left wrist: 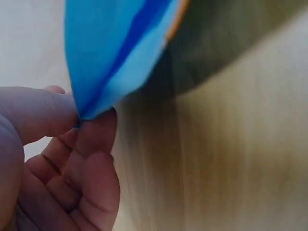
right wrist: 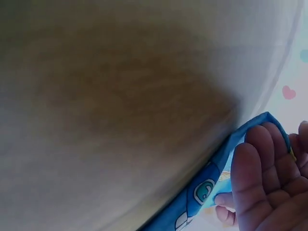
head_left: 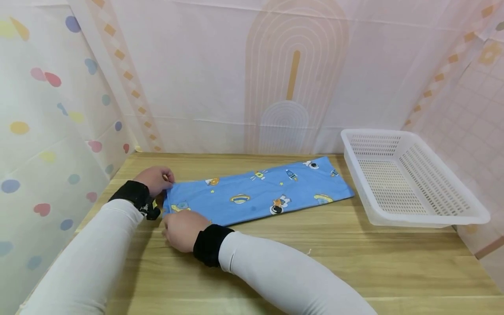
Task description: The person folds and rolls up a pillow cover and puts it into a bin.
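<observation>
A blue cloth [head_left: 252, 192] printed with astronauts, rockets and planets lies folded into a long strip on the wooden table, slanting up to the right. At its left end, my left hand [head_left: 155, 179] pinches the far corner; in the left wrist view the cloth corner [left wrist: 103, 91] is caught between thumb and index finger and the fold gapes open above it. My right hand [head_left: 185, 229] holds the near corner of that same end. Seen from the right wrist, the cloth's edge [right wrist: 267, 118] bends over the fingertips of the right hand [right wrist: 269, 187].
A white perforated plastic basket [head_left: 429, 218] stands at the right of the table, beside the cloth's right end. Behind the wooden table [head_left: 315, 262] hangs a pale printed curtain [head_left: 197, 78], with a dotted one [head_left: 51, 131] along the left side.
</observation>
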`<control>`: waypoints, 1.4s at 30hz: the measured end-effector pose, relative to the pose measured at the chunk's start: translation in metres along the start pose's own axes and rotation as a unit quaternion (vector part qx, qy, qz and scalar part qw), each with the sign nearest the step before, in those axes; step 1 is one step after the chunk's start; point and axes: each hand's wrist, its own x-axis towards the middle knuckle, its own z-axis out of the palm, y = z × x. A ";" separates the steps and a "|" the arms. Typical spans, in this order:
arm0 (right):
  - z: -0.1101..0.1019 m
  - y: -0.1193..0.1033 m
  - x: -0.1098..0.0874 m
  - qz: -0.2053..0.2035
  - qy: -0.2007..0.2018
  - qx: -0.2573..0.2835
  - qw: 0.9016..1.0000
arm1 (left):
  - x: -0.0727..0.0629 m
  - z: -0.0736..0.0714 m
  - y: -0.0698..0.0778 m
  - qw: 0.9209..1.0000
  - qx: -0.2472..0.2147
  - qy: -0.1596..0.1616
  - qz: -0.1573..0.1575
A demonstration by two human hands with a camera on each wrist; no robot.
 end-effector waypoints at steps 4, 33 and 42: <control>-0.001 0.001 0.000 0.032 -0.002 0.052 0.998 | 0.004 0.000 -0.003 1.000 0.001 -0.008 0.004; -0.003 0.010 -0.008 0.099 -0.003 0.128 0.987 | 0.020 -0.001 -0.004 0.995 0.076 -0.056 0.018; 0.000 0.010 -0.005 0.120 -0.018 0.141 0.982 | 0.019 0.005 0.008 0.994 0.087 -0.059 0.023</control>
